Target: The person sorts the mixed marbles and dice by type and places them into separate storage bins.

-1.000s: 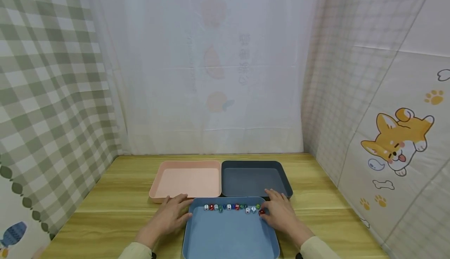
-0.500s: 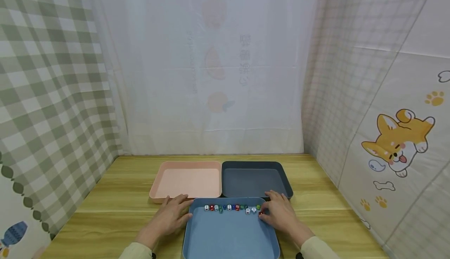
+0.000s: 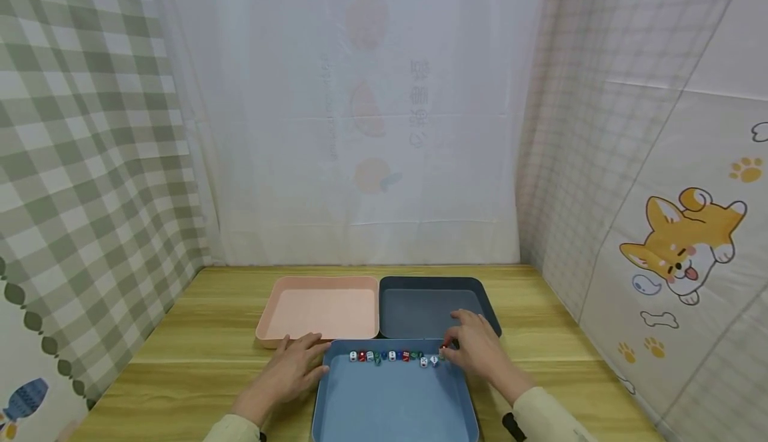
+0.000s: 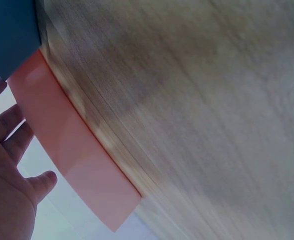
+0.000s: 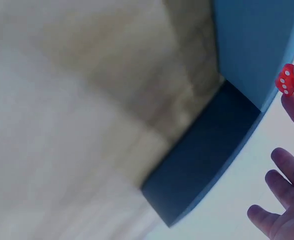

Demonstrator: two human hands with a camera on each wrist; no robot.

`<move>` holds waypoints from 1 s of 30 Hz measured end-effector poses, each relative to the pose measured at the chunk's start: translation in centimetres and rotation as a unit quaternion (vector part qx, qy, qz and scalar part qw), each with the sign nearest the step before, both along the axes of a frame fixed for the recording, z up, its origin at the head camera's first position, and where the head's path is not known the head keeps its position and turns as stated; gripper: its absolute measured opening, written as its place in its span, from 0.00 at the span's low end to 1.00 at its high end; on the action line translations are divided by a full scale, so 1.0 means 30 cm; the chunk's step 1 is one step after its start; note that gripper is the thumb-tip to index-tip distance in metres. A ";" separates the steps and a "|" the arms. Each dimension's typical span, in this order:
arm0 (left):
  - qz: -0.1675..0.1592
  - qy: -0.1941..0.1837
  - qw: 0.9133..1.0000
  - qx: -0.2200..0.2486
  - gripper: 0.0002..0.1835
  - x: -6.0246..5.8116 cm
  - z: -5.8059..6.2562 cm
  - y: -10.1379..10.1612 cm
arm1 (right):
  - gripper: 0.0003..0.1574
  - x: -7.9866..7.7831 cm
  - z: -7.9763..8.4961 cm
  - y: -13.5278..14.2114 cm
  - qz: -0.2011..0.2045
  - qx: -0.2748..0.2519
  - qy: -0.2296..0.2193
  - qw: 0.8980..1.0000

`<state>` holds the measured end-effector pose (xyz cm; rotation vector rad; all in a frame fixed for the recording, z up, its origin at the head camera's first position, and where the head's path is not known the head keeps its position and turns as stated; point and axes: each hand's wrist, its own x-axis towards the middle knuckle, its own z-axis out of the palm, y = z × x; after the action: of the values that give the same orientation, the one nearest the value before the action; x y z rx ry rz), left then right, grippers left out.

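Between thumb and forefinger my right hand (image 3: pixel 477 349) pinches a red die (image 5: pixel 286 80) with white dots, its other fingers spread apart in the right wrist view. That hand is over the far right corner of the blue tray (image 3: pixel 393 402). Several small dice, among them a white die (image 3: pixel 392 356) and a red die (image 3: pixel 406 356), lie in a row along the tray's far side. A white die (image 3: pixel 423 362) sits just left of the right hand. My left hand (image 3: pixel 294 369) rests with relaxed fingers at the tray's far left corner, its fingertips by the pink tray's near edge.
Behind the blue tray, a pink tray (image 3: pixel 264 315) and a dark navy tray (image 3: pixel 492 319) stand side by side on the wooden table (image 3: pixel 198 335). A white curtain (image 3: pixel 270 162) hangs at the back, with patterned cloth (image 3: pixel 120 129) at the sides.
My right hand has picked up the red die from the blue tray's right side and moved slightly up and away with it. The left hand has stayed in place.
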<state>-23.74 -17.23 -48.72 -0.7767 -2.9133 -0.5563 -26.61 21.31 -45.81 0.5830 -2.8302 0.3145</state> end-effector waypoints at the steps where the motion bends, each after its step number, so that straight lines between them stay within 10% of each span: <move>1: 0.000 0.000 1.000 0.001 0.26 0.001 0.000 -0.001 | 0.09 -0.010 0.008 -0.002 0.000 0.000 0.002 1.000; 18: -0.006 0.010 1.000 0.006 0.25 0.005 0.004 -0.007 | 0.07 -0.176 0.068 -0.027 -0.006 0.034 0.002 0.999; 30: -0.011 0.016 1.000 0.007 0.25 0.004 -0.005 -0.004 | 0.07 -0.289 -0.004 -0.078 -0.018 -0.001 -0.046 0.999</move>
<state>-23.61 -17.34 -48.87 -0.8100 -2.8712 -0.5593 -35.29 18.97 -45.92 0.5308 -2.9248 0.3474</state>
